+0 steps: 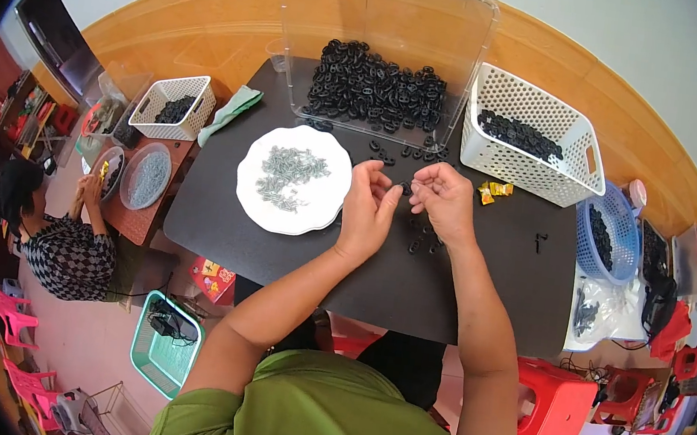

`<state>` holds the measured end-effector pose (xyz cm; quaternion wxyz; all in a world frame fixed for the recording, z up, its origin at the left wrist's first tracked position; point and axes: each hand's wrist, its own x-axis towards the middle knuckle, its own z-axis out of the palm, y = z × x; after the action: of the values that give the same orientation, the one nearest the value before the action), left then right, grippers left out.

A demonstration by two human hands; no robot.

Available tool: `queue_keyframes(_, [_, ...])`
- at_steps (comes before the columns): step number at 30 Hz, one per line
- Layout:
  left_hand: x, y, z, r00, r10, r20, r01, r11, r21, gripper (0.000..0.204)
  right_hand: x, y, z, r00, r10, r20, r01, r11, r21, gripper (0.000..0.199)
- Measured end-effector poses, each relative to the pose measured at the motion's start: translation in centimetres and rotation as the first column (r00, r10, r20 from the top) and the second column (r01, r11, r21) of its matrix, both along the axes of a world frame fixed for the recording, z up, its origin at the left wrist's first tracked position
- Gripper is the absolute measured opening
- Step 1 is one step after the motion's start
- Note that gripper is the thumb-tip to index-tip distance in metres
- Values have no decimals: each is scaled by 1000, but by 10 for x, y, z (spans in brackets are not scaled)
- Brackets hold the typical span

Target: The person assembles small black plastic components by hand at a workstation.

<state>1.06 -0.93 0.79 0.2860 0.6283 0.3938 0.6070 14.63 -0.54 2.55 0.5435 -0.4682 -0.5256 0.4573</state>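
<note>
My left hand [369, 210] is curled just right of the white plate, its thumb and fingertips closed around a small black oval part [406, 187]. Facing it, my right hand [445, 201] makes a pinch close to that part; whatever its fingertips hold is too small to make out. The white scalloped plate [249, 204] carries many small clear-grey pieces [292, 166]. Loose black parts [423, 241] lie on the dark table below and beyond my hands. A clear plastic bin [389, 16] lies at the back, with a heap of black oval parts [376, 87] in it.
A white perforated basket [534, 174] of black parts stands back right, beside yellow wrappers [496, 192]. Farther right is a blue basket [614, 265]. A green cloth [231, 114] lies back left. Another person [63, 236] works at a side table. A red stool [554, 409] stands below.
</note>
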Motion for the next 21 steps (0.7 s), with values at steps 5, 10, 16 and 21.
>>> queue_keyframes(5, [-6,9,-8,883,-325,339,444,811,-381,10,-6,-5,5,999,-12,-40,14,999,38,10])
queue_keyframes(10, [-7,9,-10,955,-279,100,295,868,-399,3,1,0,2,997,-22,-78,24,999,23,11])
queue_keyframes(16, [-4,12,-11,942,-280,185,329,879,-346,4,3,1,0,1000,-1,-28,0,1000,-15,11])
queue_keyframes(21, [-10,15,-10,880,-359,310,461,801,-382,6,2,-2,4,991,110,81,-107,993,-43,10])
